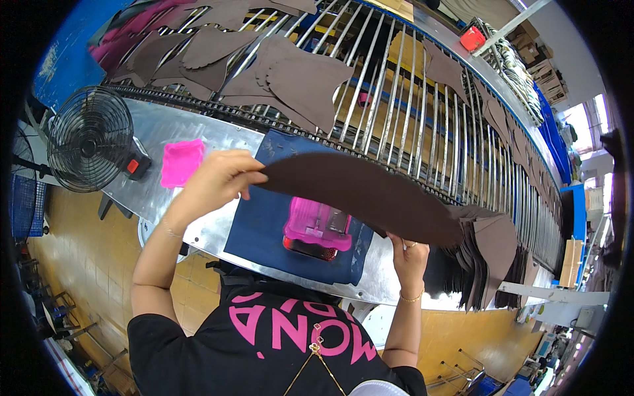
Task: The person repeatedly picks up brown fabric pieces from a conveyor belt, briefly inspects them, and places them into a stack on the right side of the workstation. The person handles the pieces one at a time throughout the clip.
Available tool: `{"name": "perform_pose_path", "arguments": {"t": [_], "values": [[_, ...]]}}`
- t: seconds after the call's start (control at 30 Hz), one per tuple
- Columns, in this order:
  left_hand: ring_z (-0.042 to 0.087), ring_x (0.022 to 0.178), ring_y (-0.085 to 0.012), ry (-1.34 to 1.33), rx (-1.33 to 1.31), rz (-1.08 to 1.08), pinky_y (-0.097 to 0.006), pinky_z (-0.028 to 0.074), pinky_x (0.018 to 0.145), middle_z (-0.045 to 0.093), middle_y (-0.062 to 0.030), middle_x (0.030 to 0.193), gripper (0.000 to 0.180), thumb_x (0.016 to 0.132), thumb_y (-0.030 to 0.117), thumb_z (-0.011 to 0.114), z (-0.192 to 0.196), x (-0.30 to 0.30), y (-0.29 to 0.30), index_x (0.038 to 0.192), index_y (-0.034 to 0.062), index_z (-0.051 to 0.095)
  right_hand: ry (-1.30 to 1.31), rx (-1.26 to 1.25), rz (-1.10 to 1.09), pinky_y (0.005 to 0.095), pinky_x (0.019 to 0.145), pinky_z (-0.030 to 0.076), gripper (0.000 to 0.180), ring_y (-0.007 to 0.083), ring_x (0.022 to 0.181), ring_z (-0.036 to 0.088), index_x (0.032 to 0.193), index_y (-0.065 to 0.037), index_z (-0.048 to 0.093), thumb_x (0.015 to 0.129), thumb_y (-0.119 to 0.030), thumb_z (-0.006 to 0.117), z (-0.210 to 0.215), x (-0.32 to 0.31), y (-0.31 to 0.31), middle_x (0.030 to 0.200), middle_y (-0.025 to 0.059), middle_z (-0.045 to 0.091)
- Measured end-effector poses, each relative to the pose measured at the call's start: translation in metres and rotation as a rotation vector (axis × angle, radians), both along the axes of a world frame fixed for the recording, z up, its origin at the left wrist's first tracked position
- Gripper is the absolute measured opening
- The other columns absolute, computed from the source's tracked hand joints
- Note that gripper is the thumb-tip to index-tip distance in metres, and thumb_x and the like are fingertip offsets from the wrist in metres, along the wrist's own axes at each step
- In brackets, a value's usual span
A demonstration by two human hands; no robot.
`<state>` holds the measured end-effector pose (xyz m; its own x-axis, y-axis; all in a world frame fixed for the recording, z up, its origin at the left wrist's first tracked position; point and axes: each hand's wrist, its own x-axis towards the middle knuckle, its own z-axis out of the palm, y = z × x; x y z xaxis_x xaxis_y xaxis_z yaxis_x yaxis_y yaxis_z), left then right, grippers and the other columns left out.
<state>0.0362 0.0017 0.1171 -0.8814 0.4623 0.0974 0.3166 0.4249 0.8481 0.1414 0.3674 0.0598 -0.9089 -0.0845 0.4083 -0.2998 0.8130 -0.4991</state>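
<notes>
A large dark brown cut piece of sheet material [356,191] is stretched between my two hands above the workbench. My left hand [228,173] pinches its left end between thumb and fingers. My right hand [409,259] grips its lower edge near the right end, and the fingers are partly hidden behind the piece. Below the piece, a bright pink tray [310,231] sits on a dark blue mat [257,228], with a small grey object inside that I cannot make out. Right of my right hand, a thick stack of similar brown pieces [494,247] hangs over the bench's near edge.
Beyond the metal bench [218,132] runs a conveyor of metal rods [389,99] bearing overlapping brown pieces [297,79]. A black fan [91,138] stands at the left, near a smaller pink tray [181,163]. A pale metal bar [555,294] sticks out at the right.
</notes>
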Motion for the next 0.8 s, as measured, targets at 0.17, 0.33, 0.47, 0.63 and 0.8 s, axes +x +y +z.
{"name": "perform_pose_path", "arguments": {"t": [0.17,0.33,0.47,0.63,0.8], "values": [[0.061,0.066,-0.0235,0.319,-0.089,-0.215,-0.031,0.048,0.057,0.057,-0.0072,0.074,0.015,0.071,0.002,0.070,-0.007,-0.006,0.057,0.086,0.0033,0.067,-0.130,-0.312,-0.306,0.0284,0.070,0.046,0.010,0.0181,0.075,0.060,0.091,0.000,0.067,0.081,-0.001,0.068,-0.012,0.054,0.042,0.084,0.0083,0.067],[0.054,0.080,-0.0234,0.491,-0.104,-0.439,-0.035,0.046,0.062,0.051,-0.0048,0.083,0.010,0.071,0.014,0.072,-0.005,-0.002,0.120,0.078,0.0095,0.068,0.054,-0.709,-0.485,0.0220,0.071,0.044,0.011,0.0083,0.078,0.054,0.094,0.006,0.064,0.087,-0.004,0.063,0.024,0.100,0.093,0.087,0.0042,0.063],[0.054,0.090,-0.0280,0.543,0.055,-0.401,-0.036,0.046,0.078,0.052,-0.0118,0.096,0.018,0.075,0.014,0.071,-0.002,-0.023,0.142,0.091,0.0069,0.066,0.190,-0.778,-0.469,0.0219,0.077,0.045,0.018,0.0089,0.084,0.056,0.103,0.007,0.062,0.089,-0.005,0.062,0.060,0.079,0.104,0.092,0.0063,0.064],[0.054,0.087,-0.0227,0.380,0.132,0.038,-0.031,0.046,0.077,0.051,-0.0096,0.102,0.030,0.082,0.016,0.068,0.032,-0.043,0.086,0.110,0.0058,0.062,0.077,-0.789,-0.519,0.0233,0.081,0.047,0.033,0.0118,0.089,0.058,0.118,0.008,0.057,0.089,-0.006,0.062,0.053,-0.030,0.081,0.102,0.0101,0.063],[0.044,0.069,-0.0093,0.289,0.145,0.239,-0.022,0.039,0.064,0.050,-0.0030,0.099,0.028,0.085,0.012,0.064,0.013,-0.041,0.027,0.113,0.0061,0.061,-0.078,-0.810,-0.381,0.0229,0.074,0.046,0.033,0.0103,0.080,0.058,0.118,0.006,0.058,0.087,-0.006,0.063,-0.037,-0.138,0.109,0.088,0.0043,0.064]]}}
